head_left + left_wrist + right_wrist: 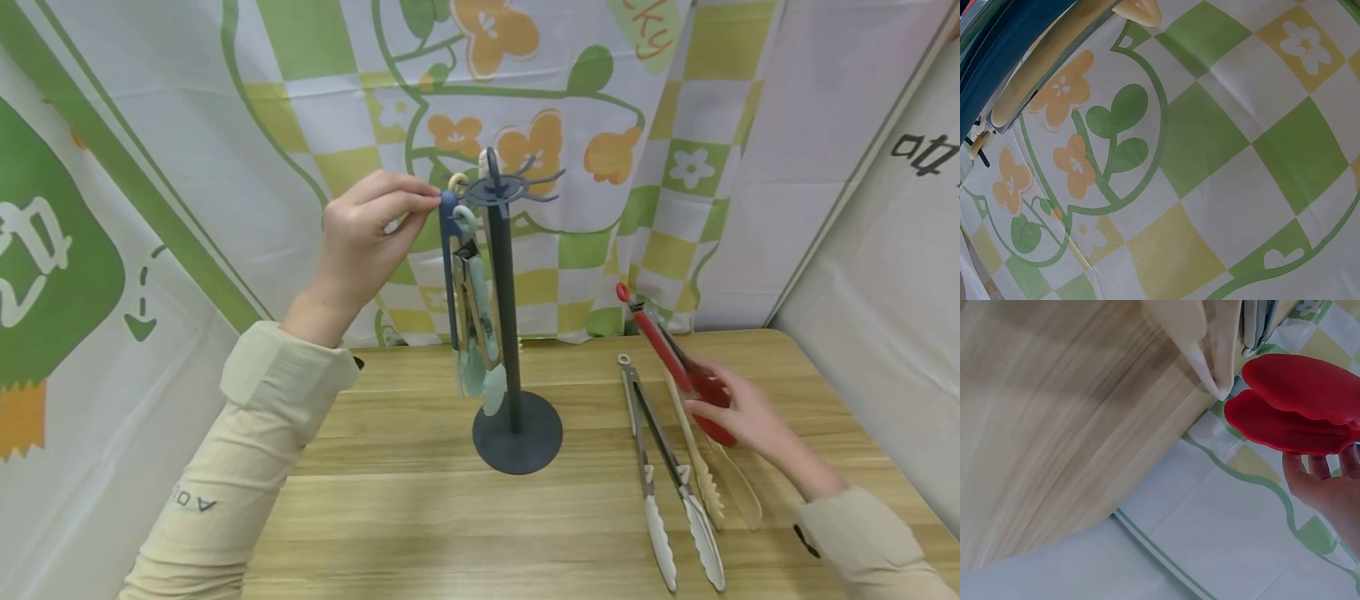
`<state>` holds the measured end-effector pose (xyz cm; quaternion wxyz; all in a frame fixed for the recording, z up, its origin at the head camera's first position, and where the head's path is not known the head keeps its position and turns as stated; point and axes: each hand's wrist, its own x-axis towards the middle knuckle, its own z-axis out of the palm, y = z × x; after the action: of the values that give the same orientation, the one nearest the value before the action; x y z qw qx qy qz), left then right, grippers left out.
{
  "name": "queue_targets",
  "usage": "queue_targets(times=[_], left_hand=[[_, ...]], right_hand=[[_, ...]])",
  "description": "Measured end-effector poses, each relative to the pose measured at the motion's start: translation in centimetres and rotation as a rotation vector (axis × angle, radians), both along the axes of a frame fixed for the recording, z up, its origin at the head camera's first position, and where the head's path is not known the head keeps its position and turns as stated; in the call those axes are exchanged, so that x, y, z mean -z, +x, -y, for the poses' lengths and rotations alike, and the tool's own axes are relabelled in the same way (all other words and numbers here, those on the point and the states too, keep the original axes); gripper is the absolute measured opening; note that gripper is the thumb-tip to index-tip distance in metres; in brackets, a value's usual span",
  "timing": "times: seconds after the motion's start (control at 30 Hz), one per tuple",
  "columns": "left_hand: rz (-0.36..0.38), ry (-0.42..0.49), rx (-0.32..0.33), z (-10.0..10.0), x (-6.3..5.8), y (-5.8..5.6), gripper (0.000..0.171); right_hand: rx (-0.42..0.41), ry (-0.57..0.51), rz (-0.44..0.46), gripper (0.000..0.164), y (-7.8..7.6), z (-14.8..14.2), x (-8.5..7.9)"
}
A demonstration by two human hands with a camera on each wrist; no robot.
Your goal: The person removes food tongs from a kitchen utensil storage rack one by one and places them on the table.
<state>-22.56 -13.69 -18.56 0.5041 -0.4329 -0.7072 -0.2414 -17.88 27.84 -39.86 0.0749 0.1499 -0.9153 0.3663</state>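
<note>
At a black stand (507, 333) with hooks round its top, my left hand (371, 225) pinches the top end of dark blue tongs (448, 258) with thumb and fingertips. Mint-tipped tongs (482, 308) hang from a hook beside them. The left wrist view shows the blue tongs (1013, 59) close up, next to a beige handle (1054, 72); the hand itself is out of that view. On the right, my right hand (738, 408) holds red tongs (667, 350) near their tips, raised above the table. Their red tips (1297, 419) stand slightly apart in the right wrist view.
Metal tongs with white tips (660, 467) lie spread on the wooden table (390, 517). Cream tongs (697, 450) lie to their right, partly under the red ones. Bare hooks (543, 177) stick out on the stand's right side. A patterned cloth (600, 275) hangs behind the table.
</note>
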Motion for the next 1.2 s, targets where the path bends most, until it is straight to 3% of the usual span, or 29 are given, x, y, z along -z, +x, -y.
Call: queue_targets(times=[0.67,1.0,1.2], left_hand=[[0.0,0.006,0.003,0.0,0.0,0.0,0.007],[0.017,0.014,0.014,-0.1,0.1,0.1,0.006],[0.013,0.014,0.009,-0.1,0.0,0.1,0.007]], right_hand=[[0.078,0.067,0.007,0.063,0.8,-2.1,0.1],[0.162,0.13,0.073,0.066,0.9,-2.8,0.0],[0.202,0.142,0.063,0.066,0.9,-3.2,0.2]])
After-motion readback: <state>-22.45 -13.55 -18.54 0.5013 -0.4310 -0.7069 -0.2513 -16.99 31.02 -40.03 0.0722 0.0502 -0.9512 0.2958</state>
